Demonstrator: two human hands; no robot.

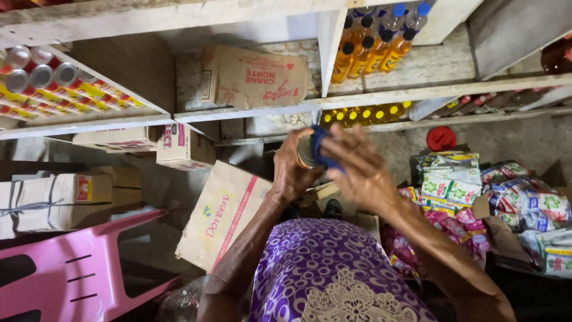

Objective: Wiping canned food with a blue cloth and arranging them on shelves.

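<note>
Blue cloth in my right hand, fingers curled round it, pressed on top of can. My left hand wraps can's side, held at chest height before wooden shelf. Step, as I judge it: wiping can. Next move needs turning can under cloth, keeping firm grip so it doesn't slip.

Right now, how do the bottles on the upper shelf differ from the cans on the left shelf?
The bottles are clear plastic with amber liquid and dark or blue caps; the cans are metal, red and yellow with silver tops. The bottles stand in the right compartment, the cans in the left. Both are packed in tight rows.
</note>
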